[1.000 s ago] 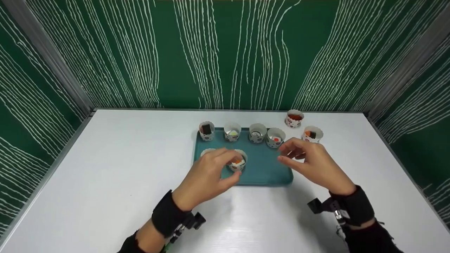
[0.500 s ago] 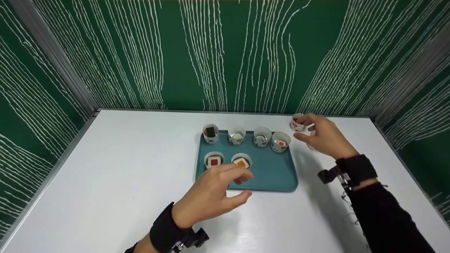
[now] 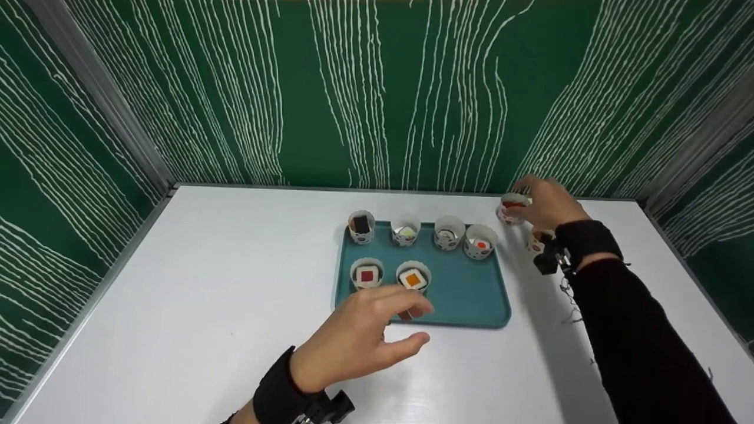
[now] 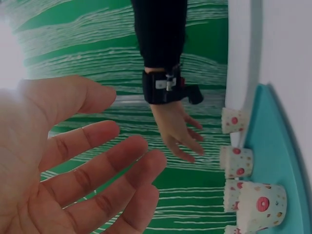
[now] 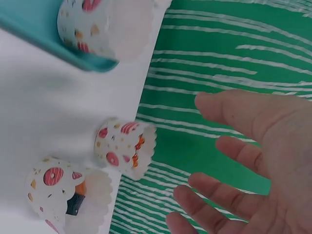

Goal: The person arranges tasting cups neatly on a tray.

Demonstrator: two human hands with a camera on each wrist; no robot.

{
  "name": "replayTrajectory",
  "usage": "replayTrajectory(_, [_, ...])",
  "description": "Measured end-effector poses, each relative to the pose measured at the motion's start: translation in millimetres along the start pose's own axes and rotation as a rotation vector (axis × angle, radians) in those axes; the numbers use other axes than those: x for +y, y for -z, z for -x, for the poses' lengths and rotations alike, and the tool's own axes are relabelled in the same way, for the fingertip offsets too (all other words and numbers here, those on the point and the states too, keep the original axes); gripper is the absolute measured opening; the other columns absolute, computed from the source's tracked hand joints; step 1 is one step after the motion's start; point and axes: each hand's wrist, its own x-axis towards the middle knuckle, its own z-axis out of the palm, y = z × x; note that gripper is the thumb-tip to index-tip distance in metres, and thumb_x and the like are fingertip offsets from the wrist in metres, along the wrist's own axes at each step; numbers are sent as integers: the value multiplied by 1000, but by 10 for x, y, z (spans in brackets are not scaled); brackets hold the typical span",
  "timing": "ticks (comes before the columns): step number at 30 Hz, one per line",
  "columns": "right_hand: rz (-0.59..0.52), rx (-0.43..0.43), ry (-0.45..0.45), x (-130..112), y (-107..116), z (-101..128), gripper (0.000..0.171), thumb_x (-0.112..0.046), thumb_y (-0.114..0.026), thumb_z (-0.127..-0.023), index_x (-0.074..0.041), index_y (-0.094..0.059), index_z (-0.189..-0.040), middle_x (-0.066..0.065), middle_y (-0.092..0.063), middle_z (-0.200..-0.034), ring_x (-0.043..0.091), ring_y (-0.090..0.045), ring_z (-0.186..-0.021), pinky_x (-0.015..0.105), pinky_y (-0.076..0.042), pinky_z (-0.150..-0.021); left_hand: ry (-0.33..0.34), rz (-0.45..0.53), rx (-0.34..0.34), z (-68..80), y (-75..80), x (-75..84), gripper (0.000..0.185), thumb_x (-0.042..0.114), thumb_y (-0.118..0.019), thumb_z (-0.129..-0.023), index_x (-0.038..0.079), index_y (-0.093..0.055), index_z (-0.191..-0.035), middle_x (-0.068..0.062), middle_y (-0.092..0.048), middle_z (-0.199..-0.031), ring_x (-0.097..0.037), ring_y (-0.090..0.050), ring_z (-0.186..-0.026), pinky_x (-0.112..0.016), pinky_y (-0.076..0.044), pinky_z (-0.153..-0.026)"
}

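Note:
A teal tray [image 3: 465, 300] lies mid-table with paper cups on it: a back row including the cup with a red piece [image 3: 480, 242], and two in front, one holding a red square [image 3: 366, 274] and one an orange square [image 3: 413, 277]. My left hand [image 3: 415, 323] hovers over the tray's near edge, fingers relaxed and holding nothing. My right hand [image 3: 533, 197] reaches to the far right beside a loose cup [image 3: 511, 209]. In the right wrist view its fingers [image 5: 229, 190] are spread, apart from that cup [image 5: 127, 147].
A second loose cup [image 3: 537, 241] stands off the tray's right side, partly hidden by my right wrist; it also shows in the right wrist view [image 5: 66, 195]. Green patterned walls enclose the white table [image 3: 206, 282] on three sides.
My left hand let go of the orange-square cup and drew back to the tray's near edge. My right hand moved away to the back right, up to the loose cup.

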Motion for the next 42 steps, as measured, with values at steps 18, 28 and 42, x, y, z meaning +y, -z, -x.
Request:
replayTrajectory(18, [91, -94, -79, 299, -256, -388, 80, -31, -64, -102, -1, -29, -167, 52, -17, -162, 68, -20, -150, 80, -40, -110, 18, 2, -62, 46, -21, -81, 23, 26, -73, -104, 16, -72, -125, 2, -75, -116, -6, -69, -103, -18, -55, -93])
replayTrajectory(28, [116, -85, -78, 287, -338, -432, 70, -26, -61, -104, -4, -34, -165, 51, -26, -159, 69, -38, -139, 81, -45, -103, 21, -34, -65, 13, -26, -117, 22, 27, -75, -103, 17, -74, -122, 5, -76, -113, -4, -71, -102, -12, -52, -91])
replayTrajectory(42, [129, 25, -41, 347, -451, -475, 52, -19, -69, -99, 2, -49, -143, 43, -52, -132, 57, -61, -112, 69, -54, -87, 21, -28, -67, 6, -22, -140, 21, 26, -75, -103, 15, -74, -120, 3, -77, -114, -6, -70, -102, -13, -54, -91])
